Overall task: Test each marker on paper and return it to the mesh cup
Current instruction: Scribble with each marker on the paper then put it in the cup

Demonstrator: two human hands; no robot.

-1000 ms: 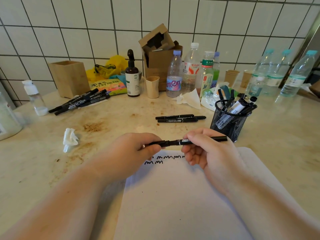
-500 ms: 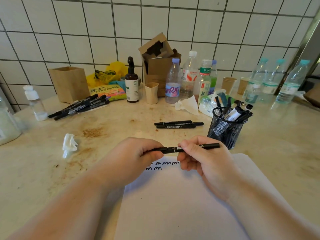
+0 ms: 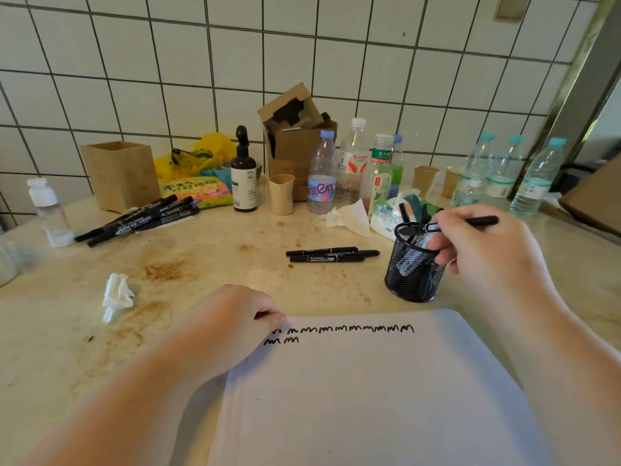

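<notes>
1. The step in hand looks like the return: the right hand (image 3: pixel 484 260) pinches a black marker (image 3: pixel 467 223) and holds it nearly level just above the rim of the mesh cup (image 3: pixel 411 277), one end over the opening.
2. The left hand (image 3: pixel 235 317) rests with curled fingers on the paper (image 3: pixel 369 398), at its corner on the far side from the mesh cup, pinning the sheet.
3. The next move, as I judge it, calls for tipping the marker upright and sliding it down among the markers already standing in the mesh cup, without catching on their caps.
4. The held marker is slim and black with a white printed label; its cap seems on, though I cannot be sure.
5. Rows of black squiggles run along the paper's edge nearest the mesh cup.
6. Two loose markers (image 3: pixel 331 255) lie on the table (image 3: pixel 201 264) just beside the mesh cup; a bundle of markers (image 3: pixel 141 220) lies well apart from it, by a wooden box (image 3: pixel 121 173).
</notes>
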